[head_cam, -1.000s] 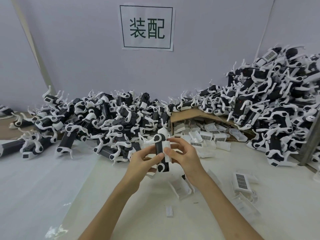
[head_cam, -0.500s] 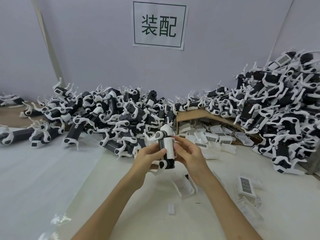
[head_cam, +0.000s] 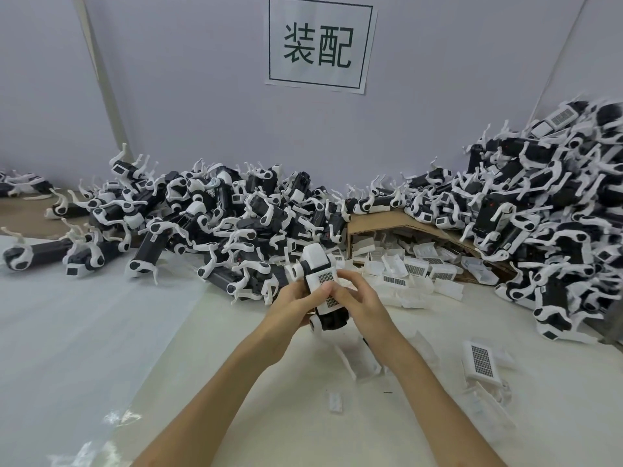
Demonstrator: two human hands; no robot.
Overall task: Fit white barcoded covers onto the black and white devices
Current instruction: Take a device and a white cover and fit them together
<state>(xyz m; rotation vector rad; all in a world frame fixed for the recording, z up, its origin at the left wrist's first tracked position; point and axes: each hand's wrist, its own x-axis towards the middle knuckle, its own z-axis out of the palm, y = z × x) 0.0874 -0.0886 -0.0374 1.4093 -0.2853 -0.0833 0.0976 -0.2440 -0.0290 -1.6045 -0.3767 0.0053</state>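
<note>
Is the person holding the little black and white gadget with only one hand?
No, both the left hand and the right hand grip the device, holding it up above the table.

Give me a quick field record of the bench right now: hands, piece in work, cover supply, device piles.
Left hand: grips the held device from its left side, thumb on the cover
Right hand: pinches the white barcoded cover against the device
Cover status: lies on the device body, barcodes facing up; full seating cannot be told
Cover supply: cardboard box open toward the person, covers spilling out; loose cover on the table at right
Device piles: left pile and right pile against the wall
</note>
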